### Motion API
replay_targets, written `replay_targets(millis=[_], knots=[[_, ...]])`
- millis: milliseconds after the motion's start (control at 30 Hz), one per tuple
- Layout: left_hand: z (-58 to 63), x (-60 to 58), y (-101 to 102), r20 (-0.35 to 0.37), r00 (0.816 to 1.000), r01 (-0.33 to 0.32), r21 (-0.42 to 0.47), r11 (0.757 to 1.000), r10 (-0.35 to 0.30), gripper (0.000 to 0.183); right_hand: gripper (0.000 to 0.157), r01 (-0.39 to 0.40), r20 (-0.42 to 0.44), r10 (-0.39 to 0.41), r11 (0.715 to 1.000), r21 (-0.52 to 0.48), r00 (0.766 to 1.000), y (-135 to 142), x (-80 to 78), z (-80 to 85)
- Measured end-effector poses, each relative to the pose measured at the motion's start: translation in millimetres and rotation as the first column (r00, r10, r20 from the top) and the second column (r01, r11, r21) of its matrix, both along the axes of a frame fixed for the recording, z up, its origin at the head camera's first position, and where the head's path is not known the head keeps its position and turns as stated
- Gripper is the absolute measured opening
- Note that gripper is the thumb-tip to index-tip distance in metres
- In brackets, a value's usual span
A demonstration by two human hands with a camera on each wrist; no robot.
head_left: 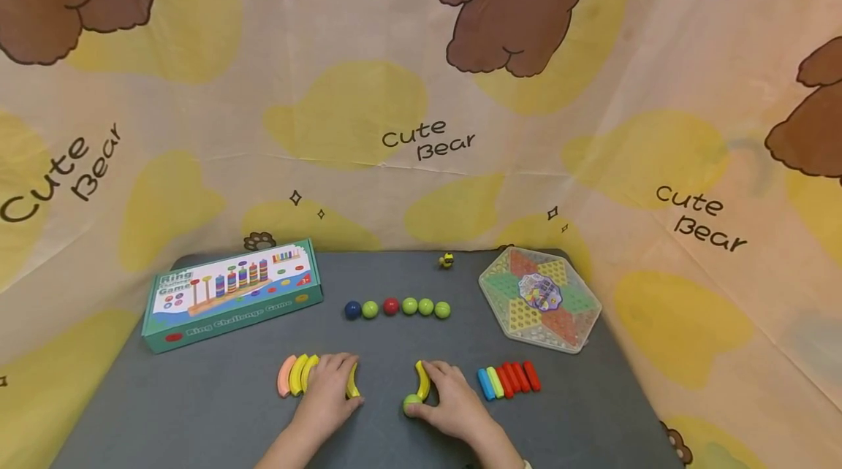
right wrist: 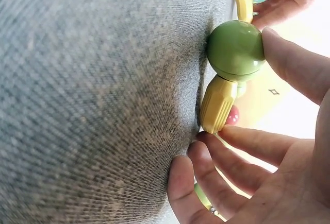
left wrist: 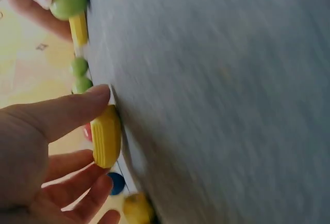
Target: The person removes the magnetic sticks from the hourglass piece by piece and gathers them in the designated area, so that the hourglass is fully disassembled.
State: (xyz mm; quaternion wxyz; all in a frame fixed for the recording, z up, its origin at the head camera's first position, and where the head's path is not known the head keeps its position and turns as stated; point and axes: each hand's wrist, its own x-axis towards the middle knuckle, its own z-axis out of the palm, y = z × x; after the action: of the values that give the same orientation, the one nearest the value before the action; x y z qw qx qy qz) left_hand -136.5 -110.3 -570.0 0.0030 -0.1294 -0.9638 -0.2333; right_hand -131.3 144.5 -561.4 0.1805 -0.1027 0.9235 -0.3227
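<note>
My left hand [head_left: 327,390] pinches a yellow curved block [head_left: 353,383] end to end, thumb at its near end and fingers at its far end. In the left wrist view this yellow block [left wrist: 106,137] shows a ridged side. Just left of that hand lies a row of curved blocks, a pink one [head_left: 286,375] outermost and yellow ones [head_left: 298,374] beside it, partly hidden by the hand. My right hand [head_left: 457,402] holds a green ball [right wrist: 235,49] and a second yellow curved block [right wrist: 218,104] together, thumb against the ball, fingertips at the block's far end. Ball and block touch.
Behind the hands runs a row of balls: blue [head_left: 352,310], red [head_left: 391,306] and several green [head_left: 426,307]. Short sticks [head_left: 511,379] lie right of my right hand. A game box [head_left: 237,301], a hexagonal case [head_left: 541,299] and a small yellow-black figure [head_left: 446,260] stand farther back.
</note>
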Motion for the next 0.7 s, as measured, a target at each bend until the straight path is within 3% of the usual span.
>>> replay_targets(millis=[167, 533, 600, 700], knots=[[1.1, -4.4, -14.5, -0.011, 0.999, -0.045, -0.085, 0.995, 0.044, 0.07, 0.084, -0.003, 0.006, 0.003, 1.0, 0.003, 1.0, 0.5, 0.2, 0.4], [4.3, -5.2, -23.1, 0.038, 0.994, -0.094, -0.098, 0.991, 0.098, 0.068, 0.075, -0.059, -0.02, 0.058, 0.998, -0.021, 0.998, 8.7, 1.4, 8.0], [5.3, -2.5, -19.3, 0.032, 0.995, -0.09, -0.091, 0.992, 0.093, 0.067, 0.072, -0.037, -0.031, 0.036, 0.999, -0.024, 0.999, 7.4, 2.5, 9.2], [6.7, 2.0, -10.0, 0.014, 0.996, -0.084, -0.072, 0.994, 0.086, 0.063, 0.067, 0.066, -0.022, -0.066, 0.998, -0.022, 0.998, 0.1, 4.7, 10.2]])
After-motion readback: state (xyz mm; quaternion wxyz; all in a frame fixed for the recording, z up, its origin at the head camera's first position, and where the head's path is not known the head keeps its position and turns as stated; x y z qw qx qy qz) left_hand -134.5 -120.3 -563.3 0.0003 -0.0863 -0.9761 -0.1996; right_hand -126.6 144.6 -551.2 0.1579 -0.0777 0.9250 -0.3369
